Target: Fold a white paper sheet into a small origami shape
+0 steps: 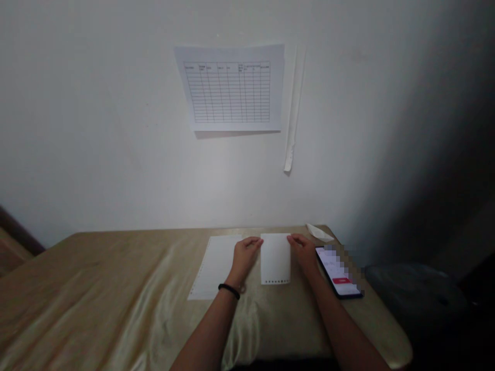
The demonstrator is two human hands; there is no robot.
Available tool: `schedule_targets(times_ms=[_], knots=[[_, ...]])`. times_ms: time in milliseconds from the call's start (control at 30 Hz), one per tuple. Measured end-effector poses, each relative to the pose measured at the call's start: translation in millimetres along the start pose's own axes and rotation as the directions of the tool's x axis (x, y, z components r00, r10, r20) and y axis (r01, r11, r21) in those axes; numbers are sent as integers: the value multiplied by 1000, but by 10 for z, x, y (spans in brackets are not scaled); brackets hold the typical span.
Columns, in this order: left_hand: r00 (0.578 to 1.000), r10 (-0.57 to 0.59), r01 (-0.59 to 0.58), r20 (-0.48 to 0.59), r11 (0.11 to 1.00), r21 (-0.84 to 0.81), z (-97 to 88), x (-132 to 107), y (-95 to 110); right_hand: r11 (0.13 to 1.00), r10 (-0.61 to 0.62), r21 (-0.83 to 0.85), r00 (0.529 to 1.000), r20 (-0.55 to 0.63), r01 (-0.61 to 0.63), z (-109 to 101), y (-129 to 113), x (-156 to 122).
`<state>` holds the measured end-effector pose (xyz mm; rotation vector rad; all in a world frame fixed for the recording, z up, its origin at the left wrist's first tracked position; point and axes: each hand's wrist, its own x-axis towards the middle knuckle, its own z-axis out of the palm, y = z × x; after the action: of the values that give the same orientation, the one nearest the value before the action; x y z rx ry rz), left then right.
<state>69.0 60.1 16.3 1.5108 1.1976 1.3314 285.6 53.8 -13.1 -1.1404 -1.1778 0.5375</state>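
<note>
A small white sheet of paper (275,259) with a row of punched holes along its near edge is held up between my hands. My left hand (246,251), with a black band at the wrist, pinches its far left corner. At the far right corner, my right hand (303,251) pinches the same sheet between thumb and fingers. Left of them a second, larger white sheet (209,270) lies flat on the cloth, also with holes along its left edge; my left hand and forearm cover part of it.
A shiny gold cloth (127,288) with folds covers the surface. To the right lie a lit phone (336,273) and a folded white paper scrap (320,233). On the wall behind hang a printed table sheet (232,93) and a narrow paper strip (294,108).
</note>
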Motion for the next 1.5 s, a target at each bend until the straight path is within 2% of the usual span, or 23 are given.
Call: schedule_targets(times_ms=[700,1067,1333,1500], knots=[[1000,17,-17,10,1000,19,-14,-4,13,998,-62,-30,998,-12,62,-7,-88,-13],[999,51,-51,3,997,50,-3,7,-49,992,-118,-55,991,-68,115,2,-67,-12],[998,60,-58,-32,998,37,6,1,-48,999,39,21,997,-63,-38,49,52,1],[997,46,-44,-62,998,36,18,-6,-53,999,23,33,999,-43,-21,45,23,-18]])
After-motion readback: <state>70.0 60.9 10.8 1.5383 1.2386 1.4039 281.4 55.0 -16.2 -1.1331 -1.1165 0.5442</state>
